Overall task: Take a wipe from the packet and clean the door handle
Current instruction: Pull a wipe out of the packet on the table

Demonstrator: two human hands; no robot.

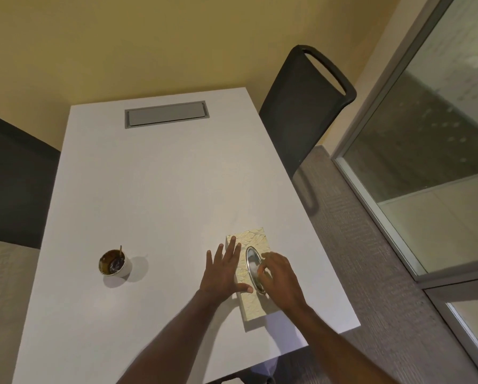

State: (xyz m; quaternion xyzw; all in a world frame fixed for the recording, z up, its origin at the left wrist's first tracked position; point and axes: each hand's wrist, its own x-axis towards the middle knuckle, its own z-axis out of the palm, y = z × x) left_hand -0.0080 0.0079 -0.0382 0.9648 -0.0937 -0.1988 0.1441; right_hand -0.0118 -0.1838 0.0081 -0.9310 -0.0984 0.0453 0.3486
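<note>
A cream, leaf-patterned wipe box with an oval metal-rimmed opening lies near the right edge of the white table. My left hand rests flat with spread fingers on the box's left side, thumb on its top. At the oval opening, the fingers of my right hand are pinched together on a bit of white wipe. No door handle is in view.
A paper cup with dark residue and a stick stands on the table's left. A grey cable hatch sits at the far end. A dark chair stands right of the table, beside a glass partition.
</note>
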